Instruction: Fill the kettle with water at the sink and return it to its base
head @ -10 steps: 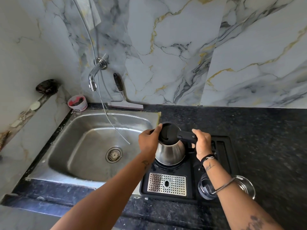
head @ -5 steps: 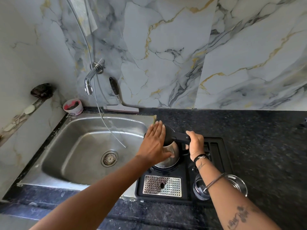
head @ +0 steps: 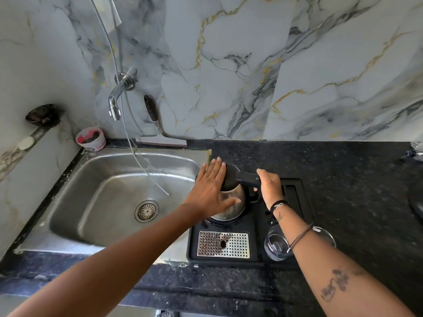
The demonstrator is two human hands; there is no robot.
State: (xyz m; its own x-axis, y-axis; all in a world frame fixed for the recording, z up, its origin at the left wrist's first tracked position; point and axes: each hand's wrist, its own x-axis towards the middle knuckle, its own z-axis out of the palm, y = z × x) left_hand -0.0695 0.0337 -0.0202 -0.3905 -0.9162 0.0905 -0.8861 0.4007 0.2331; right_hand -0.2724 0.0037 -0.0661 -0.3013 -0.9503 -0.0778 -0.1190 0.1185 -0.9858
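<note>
Head view: the kettle (head: 231,200) sits on its base (head: 229,221), at 3 o'clock of the sink (head: 119,197). My left hand (head: 209,191) lies flat and spread on its side; my right hand (head: 270,187) is wrapped around the handle (head: 248,179). If the lid is not latched, I think water may spill out.

a squeegee (head: 158,136) leans on the marble wall (head: 251,65), a pink-rimmed tub (head: 91,137) sits on the counter corner, a glass bowl (head: 277,245) near a perforated metal grate (head: 223,244)
</note>
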